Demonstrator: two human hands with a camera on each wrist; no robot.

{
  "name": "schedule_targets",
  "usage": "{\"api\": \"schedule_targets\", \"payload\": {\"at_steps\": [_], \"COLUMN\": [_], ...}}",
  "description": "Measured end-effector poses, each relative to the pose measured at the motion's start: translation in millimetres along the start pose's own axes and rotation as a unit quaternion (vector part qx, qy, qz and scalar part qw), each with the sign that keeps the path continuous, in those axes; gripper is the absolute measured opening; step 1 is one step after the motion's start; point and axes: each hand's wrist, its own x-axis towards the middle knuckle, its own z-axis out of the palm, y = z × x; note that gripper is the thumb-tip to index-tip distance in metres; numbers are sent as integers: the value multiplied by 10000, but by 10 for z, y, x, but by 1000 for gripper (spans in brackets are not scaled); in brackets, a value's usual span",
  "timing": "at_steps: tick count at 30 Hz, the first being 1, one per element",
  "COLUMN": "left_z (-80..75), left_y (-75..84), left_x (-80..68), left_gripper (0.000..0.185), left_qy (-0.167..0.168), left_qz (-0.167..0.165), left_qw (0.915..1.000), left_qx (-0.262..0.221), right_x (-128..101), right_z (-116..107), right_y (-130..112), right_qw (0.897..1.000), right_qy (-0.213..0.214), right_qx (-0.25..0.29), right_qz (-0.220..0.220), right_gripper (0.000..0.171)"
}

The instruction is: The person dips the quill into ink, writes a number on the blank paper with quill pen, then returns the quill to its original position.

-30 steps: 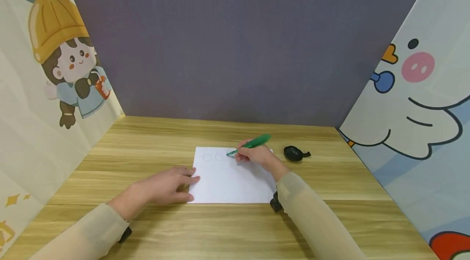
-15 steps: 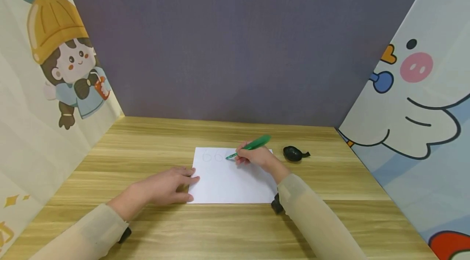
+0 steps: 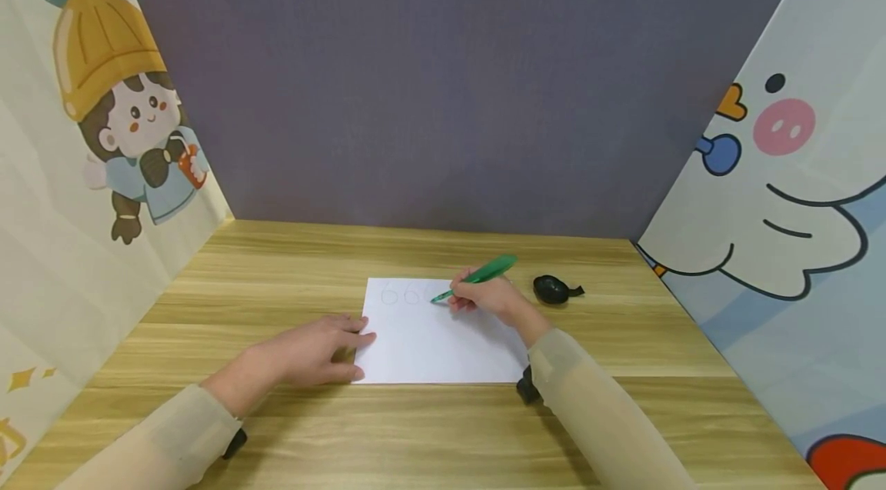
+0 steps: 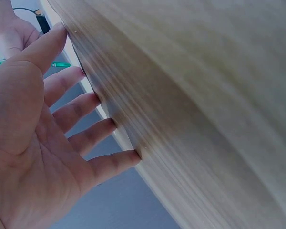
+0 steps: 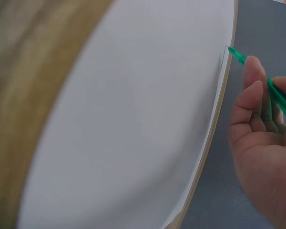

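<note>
A sheet of white paper [image 3: 429, 348] lies on the wooden table, with faint rounded marks like two 6s near its top left. My right hand [image 3: 487, 294] pinches a green pen [image 3: 490, 269] with a broad leaf-like top end. The pen's tip meets the paper just right of the marks; the right wrist view shows a thin line at the green pen [image 5: 237, 55]. At the paper's left edge rests my left hand [image 3: 318, 351], fingers spread and relaxed. Its fingertips touch the sheet and table in the left wrist view, where the left hand [image 4: 43, 129] holds nothing.
A small black oval object [image 3: 551, 289] with a short tab lies right of the paper. A dark grey panel [image 3: 429, 90] stands behind the table, with cartoon-printed sheets [image 3: 55, 259] on the left and right. Wood-grain tabletop [image 3: 388, 436] extends in front of the paper.
The right hand and pen have shifted slightly; the pen tip has gone a little down the paper, then right. My left hand stays in place at the paper's edge.
</note>
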Motion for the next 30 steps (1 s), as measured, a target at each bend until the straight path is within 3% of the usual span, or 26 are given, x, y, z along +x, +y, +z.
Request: {"api": "schedule_targets", "payload": {"at_steps": [30], "left_z": [7], "left_y": [-1], "left_x": [9], "left_gripper": [67], "left_qy": [-27], "left_qz": [-141], "left_qw": [9999], "left_qx": [-39], "right_x": [39], "right_z": [-63], "right_y": [16], "right_qw": [9997], "right_qy": [227], "right_qx": [10], "right_qz": [-17], "right_gripper": [20]}}
